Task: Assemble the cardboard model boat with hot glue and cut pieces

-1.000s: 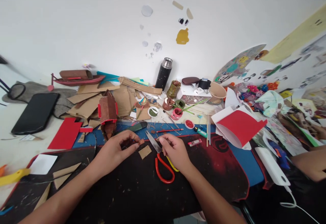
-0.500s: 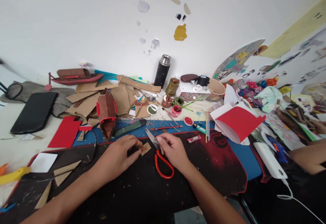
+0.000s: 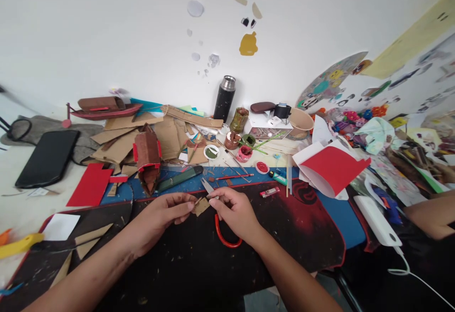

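Observation:
Between my two hands is a small piece of cardboard (image 3: 202, 207), tan and roughly square. The fingers of my left hand (image 3: 170, 210) pinch its left side, where a thin brownish edge shows at the fingertips. My right hand (image 3: 232, 208) has thumb and forefinger closed on the right edge of the piece. Scissors with red handles (image 3: 227, 242) lie on the black mat, partly hidden under my right hand, blades pointing away. Just beyond my left hand stands a brown cardboard boat model (image 3: 147, 156) with red trim.
A green utility knife (image 3: 180, 179), a red pencil (image 3: 234, 176) and paint pots (image 3: 244, 153) lie beyond my hands. Cardboard scraps (image 3: 117, 148) and red card (image 3: 88, 184) are left. A black flask (image 3: 224, 99) stands by the wall. Another person's arm (image 3: 430, 215) shows at right.
My right hand has moved left from over the scissors to the cardboard piece, and its fingers have closed there. My left hand has shifted slightly left, still gripping the piece.

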`<state>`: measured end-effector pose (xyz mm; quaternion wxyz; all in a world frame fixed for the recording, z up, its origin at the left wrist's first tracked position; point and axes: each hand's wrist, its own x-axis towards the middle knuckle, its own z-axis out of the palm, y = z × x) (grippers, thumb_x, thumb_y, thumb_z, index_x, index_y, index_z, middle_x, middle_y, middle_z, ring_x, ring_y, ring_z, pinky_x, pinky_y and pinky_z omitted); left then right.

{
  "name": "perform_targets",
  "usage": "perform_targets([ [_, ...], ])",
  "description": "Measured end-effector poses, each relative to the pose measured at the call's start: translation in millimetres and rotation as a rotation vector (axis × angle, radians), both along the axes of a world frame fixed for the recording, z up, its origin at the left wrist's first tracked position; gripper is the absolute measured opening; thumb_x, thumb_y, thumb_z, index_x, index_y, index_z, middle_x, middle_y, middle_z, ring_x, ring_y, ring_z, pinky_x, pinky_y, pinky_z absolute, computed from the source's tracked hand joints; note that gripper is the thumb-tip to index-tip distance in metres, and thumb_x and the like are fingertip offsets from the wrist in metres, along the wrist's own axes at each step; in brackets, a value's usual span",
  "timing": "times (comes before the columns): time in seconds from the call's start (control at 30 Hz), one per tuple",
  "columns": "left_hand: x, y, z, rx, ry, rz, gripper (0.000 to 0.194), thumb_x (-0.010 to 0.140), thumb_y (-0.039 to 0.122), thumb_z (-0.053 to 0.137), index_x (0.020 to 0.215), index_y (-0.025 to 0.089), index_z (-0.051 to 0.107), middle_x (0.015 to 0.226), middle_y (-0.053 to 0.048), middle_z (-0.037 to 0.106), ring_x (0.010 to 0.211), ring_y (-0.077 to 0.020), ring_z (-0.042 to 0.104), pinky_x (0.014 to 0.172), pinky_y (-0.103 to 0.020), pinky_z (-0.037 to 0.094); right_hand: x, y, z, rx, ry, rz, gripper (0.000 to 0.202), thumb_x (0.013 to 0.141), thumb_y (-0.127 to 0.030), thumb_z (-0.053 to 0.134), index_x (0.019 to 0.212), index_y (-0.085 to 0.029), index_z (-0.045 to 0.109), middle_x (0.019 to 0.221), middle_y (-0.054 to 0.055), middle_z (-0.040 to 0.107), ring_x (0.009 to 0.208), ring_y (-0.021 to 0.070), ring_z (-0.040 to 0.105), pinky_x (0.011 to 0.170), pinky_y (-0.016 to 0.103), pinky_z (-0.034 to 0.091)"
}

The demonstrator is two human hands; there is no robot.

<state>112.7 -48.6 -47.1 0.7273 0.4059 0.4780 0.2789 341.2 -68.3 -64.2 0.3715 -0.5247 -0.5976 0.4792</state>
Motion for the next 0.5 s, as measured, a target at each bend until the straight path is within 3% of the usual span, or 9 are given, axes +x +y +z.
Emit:
perform_targets([
  [0.17, 2.4, -3.2, 0.4, -0.059, -0.097, -0.030, 0.043, 0.074, 0.057, 0.090, 0.084, 0.016, 0.079, 0.078, -0.001, 0.058, 0.070, -0.0150, 0.041, 0.064, -0.029, 0.032, -3.7, 1.2, 0.9, 0.021, 0.010, 0.007, 0.022, 0.094, -0.039, 0.071, 0.103, -0.019, 0.078, 0.059, -0.006, 0.057, 0.054, 0.0121, 0.051, 0.058, 0.026, 0.039],
  [0.5, 0.9, -10.7, -3.9, -0.116, -0.134, -0.042, 0.045, 0.074, 0.058, 0.091, 0.084, 0.015, 0.079, 0.080, -0.003, 0.061, 0.070, -0.0142, 0.041, 0.064, -0.029, 0.031, -11.1, 0.2, 6.6, -0.033, 0.068, 0.044, 0.019, 0.094, -0.038, 0.070, 0.092, -0.019, 0.074, 0.056, -0.006, 0.057, 0.049, 0.0116, 0.050, 0.054, 0.024, 0.039],
])
